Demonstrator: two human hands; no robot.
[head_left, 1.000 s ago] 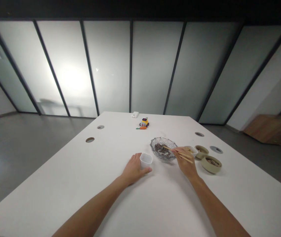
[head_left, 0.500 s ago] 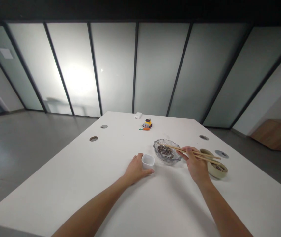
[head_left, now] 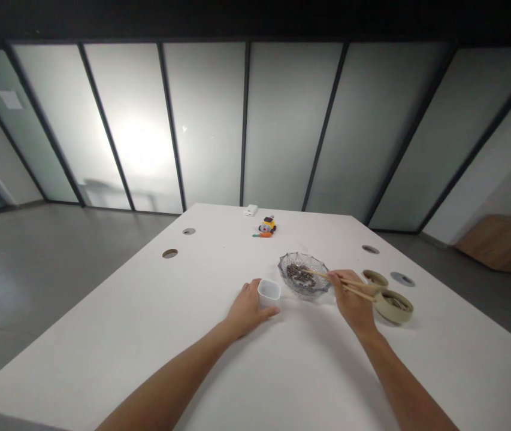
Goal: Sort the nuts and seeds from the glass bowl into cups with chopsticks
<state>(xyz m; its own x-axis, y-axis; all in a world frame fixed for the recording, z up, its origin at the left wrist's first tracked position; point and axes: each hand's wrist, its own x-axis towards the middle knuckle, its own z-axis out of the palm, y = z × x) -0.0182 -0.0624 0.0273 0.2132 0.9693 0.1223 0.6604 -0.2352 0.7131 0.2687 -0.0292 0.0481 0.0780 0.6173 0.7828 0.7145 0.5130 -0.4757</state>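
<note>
My left hand point(head_left: 248, 309) is wrapped round a small white plastic cup point(head_left: 269, 291) that stands on the table. In my right hand point(head_left: 351, 302) is a pair of wooden chopsticks point(head_left: 341, 281). Their tips reach into a clear glass bowl point(head_left: 313, 292) with a scalloped rim, just right of the cup. Small dark striped pieces, perhaps seeds point(head_left: 300, 274), lie in the bowl. Whether the tips grip one of them is too small to tell.
Two round pale-green containers point(head_left: 393, 314) stand at the right, the nearer one holding thin pieces. Farther back on the white table point(head_left: 201, 353) are a yellow toy car point(head_left: 268, 225), an orange carrot-shaped thing point(head_left: 264, 235) and a white case point(head_left: 250, 210). Round holes point(head_left: 170, 254) pierce the tabletop.
My right hand has turned and the chopsticks have shifted, their tips moving from the bowl's far left rim down among the dark pieces. My left hand and the cup have stayed put.
</note>
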